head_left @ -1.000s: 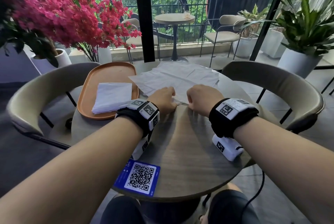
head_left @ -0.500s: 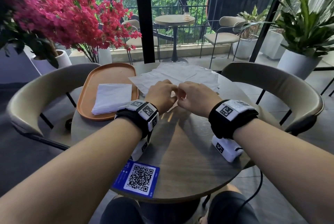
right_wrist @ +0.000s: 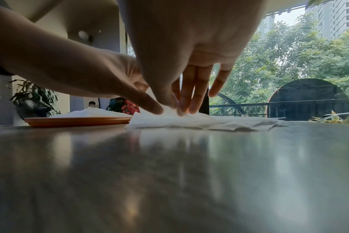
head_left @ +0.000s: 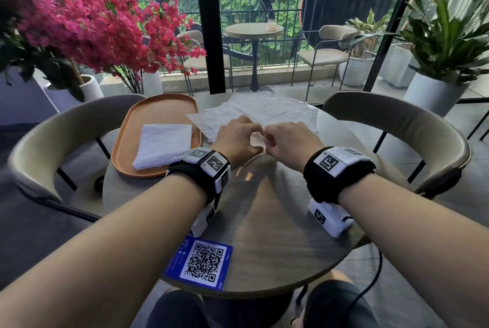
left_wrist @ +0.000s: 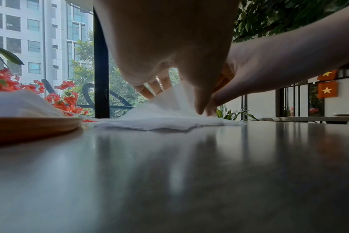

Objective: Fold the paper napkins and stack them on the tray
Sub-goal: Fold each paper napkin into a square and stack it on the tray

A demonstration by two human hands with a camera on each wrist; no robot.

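Observation:
A loose pile of unfolded white paper napkins [head_left: 267,112] lies at the far side of the round table. Both hands meet over its near part. My left hand [head_left: 238,138] and right hand [head_left: 287,140] pinch the top napkin [head_left: 256,140] and lift its near edge. In the left wrist view the napkin [left_wrist: 161,113] rises like a tent between the left thumb and fingers [left_wrist: 155,88]. In the right wrist view the right fingertips [right_wrist: 189,104] pinch the napkin [right_wrist: 189,120]. A stack of folded napkins [head_left: 164,144] lies on the orange tray [head_left: 161,111] at the left.
A blue QR-code card [head_left: 202,261] lies at the table's near edge. Beige chairs [head_left: 397,126] flank the round wooden table [head_left: 264,222]. Pink flowers [head_left: 87,23] stand behind the tray, and a potted plant [head_left: 444,44] is at the right.
Both hands have moved away from me and closer together. They have carried the top napkin's near edge up off the table and over the pile.

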